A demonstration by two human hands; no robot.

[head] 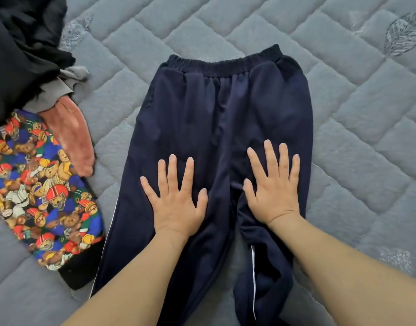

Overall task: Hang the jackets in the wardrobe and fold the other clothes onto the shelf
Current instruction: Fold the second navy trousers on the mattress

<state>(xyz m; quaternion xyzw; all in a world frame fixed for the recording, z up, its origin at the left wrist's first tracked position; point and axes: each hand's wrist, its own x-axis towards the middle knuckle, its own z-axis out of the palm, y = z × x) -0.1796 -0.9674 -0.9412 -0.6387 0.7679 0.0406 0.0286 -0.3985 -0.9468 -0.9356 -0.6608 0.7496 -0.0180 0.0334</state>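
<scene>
Navy trousers [216, 118] spread mid-bed, waistband toward far edge. Left hand [176, 203] and right hand [274, 194]: each grip spread, pressing flat on the thighs. Risk: right leg bunched, twisted near edge; folding now likely traps creases.

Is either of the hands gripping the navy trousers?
No, the left hand and right hand lie flat with spread fingers on the navy trousers.

Grey quilted mattress [343, 114], stitched in diamond panels with leaf motifs. At centre, navy track pants [214, 118] spread flat, waistband toward twelve o'clock, legs toward six. At nine o'clock, bear-print garment [44, 196]. Beside it, pink fleece piece [73, 137]. At ten to eleven o'clock, black clothing heap [19, 55] over grey cloth [58, 90].
</scene>
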